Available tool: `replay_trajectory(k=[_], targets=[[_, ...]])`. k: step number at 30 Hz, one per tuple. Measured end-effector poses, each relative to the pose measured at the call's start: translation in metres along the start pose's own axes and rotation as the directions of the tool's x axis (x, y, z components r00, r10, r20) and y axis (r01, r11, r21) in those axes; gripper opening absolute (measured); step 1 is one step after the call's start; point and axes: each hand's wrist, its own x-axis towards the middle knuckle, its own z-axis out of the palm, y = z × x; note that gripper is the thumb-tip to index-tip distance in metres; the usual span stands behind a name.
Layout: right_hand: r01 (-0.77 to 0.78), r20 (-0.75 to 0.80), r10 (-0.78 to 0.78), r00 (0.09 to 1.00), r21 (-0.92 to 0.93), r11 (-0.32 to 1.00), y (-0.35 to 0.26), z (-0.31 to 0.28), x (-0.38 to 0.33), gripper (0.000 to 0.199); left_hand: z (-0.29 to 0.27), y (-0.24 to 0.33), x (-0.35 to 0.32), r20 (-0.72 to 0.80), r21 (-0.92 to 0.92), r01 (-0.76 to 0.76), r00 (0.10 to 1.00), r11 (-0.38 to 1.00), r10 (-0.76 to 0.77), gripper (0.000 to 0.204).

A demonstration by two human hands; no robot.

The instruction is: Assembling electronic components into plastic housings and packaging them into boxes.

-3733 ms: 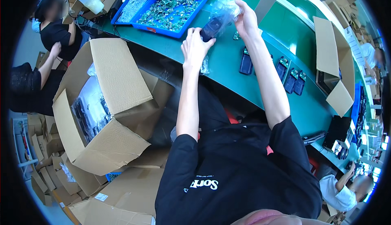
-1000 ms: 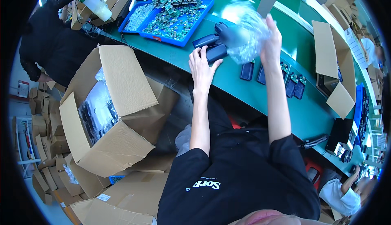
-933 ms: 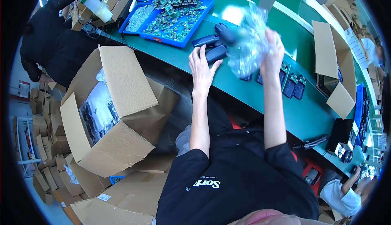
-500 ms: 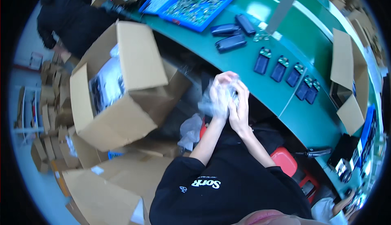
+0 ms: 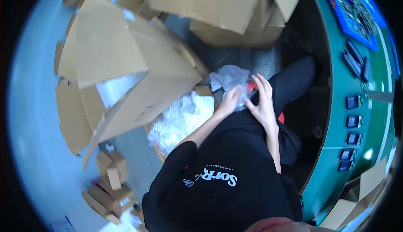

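Both my hands are low in front of my body with crumpled clear plastic bag (image 5: 241,102) between them. My left hand (image 5: 229,102) is closed on its left side, the fingers smeared by motion. On the other side my right hand (image 5: 262,106) has its fingers apart and curved, thumb toward the plastic; it is beside the bag rather than gripping it. Just beyond the left fingers is a whitish plastic bag (image 5: 228,76). Something red (image 5: 252,86) shows behind the plastic, near my right fingertips.
At left stands a large open carton (image 5: 155,93), with clear plastic wrap (image 5: 176,121) heaped beside it. Another carton (image 5: 239,30) is ahead. The green workbench (image 5: 336,139) along the right carries dark blue device casings (image 5: 354,121) and a blue tray (image 5: 336,9) of circuit boards.
My view has turned left, so the bench now lies at the right and the cartons fill the left. My hands have moved from beside the bench to near the whitish bag.
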Motion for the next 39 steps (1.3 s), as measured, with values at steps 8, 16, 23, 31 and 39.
replay_trajectory(k=[8, 16, 23, 31, 39], targets=[[0.828, -0.621, -0.715, 0.320, -0.184, 0.530, -0.127, -0.174, -0.069, 0.020, -0.244, -0.163, -0.185, -0.677, 0.502, 0.610, 0.718, 0.613, -0.160, 0.074], [0.897, -0.746, -0.660, -0.089, -0.348, 0.272, -0.173, -0.203, -0.076, 0.021, -0.257, -0.120, -0.159, -0.702, 0.696, 0.710, 0.643, -0.105, -0.304, 0.079], [0.867, -0.737, -0.668, -0.101, -0.394, 0.303, -0.164, -0.206, -0.057, 0.023, -0.058, 0.138, -0.002, 0.235, 0.949, -0.093, 0.847, 0.303, -0.477, 0.035], [0.887, -0.739, -0.662, -0.125, -0.382, 0.258, -0.159, -0.206, -0.013, 0.030, -0.010, 0.372, 0.259, -0.017, 0.679, -0.624, 0.514, 0.388, 0.858, 0.029], [0.738, -0.690, -0.713, -0.122, -0.543, 0.400, -0.137, -0.205, 0.009, 0.036, -0.146, 0.295, 0.535, 0.391, 0.863, -0.439, 0.894, -0.251, -0.217, 0.070]])
